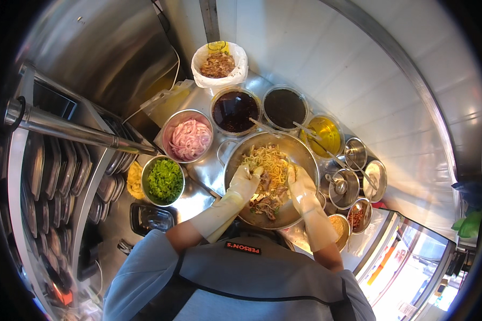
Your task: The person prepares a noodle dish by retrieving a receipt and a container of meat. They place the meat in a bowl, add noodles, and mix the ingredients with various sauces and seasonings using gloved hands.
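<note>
Both hands wear pale rubber gloves and are inside a large steel bowl (pixel 232 204) before me. My left hand (pixel 244 180) is at the bowl's left side, its curled fingers in contact with the noodles (pixel 274 157). At the right side, my right hand (pixel 299 182) touches the edge of the same heap. Pieces of meat (pixel 270 206) mixed with bits of green lie in the lower part of the bowl. The fingertips are partly hidden among the food, so how much each hand grips is not clear.
Sliced pink onions (pixel 190 139) and chopped greens (pixel 164 179) fill bowls at left. Behind stand two tubs of dark sauce (pixel 235 110), yellow oil (pixel 323 134) and a bag-lined tub (pixel 237 74). Small steel bowls (pixel 344 188) with spoons and a bowl of peanuts (pixel 357 216) are at right.
</note>
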A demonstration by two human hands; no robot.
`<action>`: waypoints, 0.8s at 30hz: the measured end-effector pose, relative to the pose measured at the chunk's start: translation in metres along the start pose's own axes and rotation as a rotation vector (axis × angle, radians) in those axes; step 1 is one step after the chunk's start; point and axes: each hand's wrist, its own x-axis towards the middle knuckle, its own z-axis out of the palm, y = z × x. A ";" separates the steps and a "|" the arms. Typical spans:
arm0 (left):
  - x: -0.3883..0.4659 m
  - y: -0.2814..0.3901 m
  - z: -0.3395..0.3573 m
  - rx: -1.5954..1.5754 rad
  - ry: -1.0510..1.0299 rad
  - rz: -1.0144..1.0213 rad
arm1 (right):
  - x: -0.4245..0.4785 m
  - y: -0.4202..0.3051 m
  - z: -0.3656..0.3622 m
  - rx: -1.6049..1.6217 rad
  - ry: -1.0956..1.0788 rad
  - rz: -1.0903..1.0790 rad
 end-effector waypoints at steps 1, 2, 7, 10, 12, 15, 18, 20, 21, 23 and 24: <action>0.000 -0.004 0.003 -0.014 0.014 0.011 | -0.003 -0.008 -0.001 -0.085 -0.018 -0.048; 0.000 -0.009 0.006 -0.029 0.028 0.021 | -0.007 -0.013 0.004 -0.131 0.001 -0.177; -0.009 0.039 0.005 -0.286 -0.236 -0.310 | -0.020 -0.055 0.006 -0.068 -0.274 -0.151; -0.007 0.045 -0.009 -0.190 -0.368 -0.441 | -0.019 -0.024 0.022 0.230 -0.115 -0.077; 0.001 0.015 -0.009 0.054 -0.386 -0.420 | -0.015 -0.013 0.033 0.640 -0.149 0.167; -0.007 0.076 -0.015 0.150 -0.382 -0.453 | -0.008 -0.003 0.049 0.987 -0.098 0.423; -0.007 0.060 -0.015 0.033 -0.373 -0.470 | -0.001 0.000 0.053 1.273 0.118 0.599; -0.005 0.031 -0.015 -0.278 -0.388 -0.460 | 0.002 0.004 0.044 1.455 0.232 0.563; -0.003 0.023 -0.013 -0.447 -0.396 -0.443 | 0.003 0.003 0.033 1.327 0.173 0.642; 0.000 0.019 -0.013 -0.686 -0.409 -0.404 | 0.002 0.018 0.023 1.063 -0.023 0.401; -0.001 0.022 -0.013 -0.707 -0.409 -0.395 | 0.005 0.028 0.017 0.914 -0.055 0.299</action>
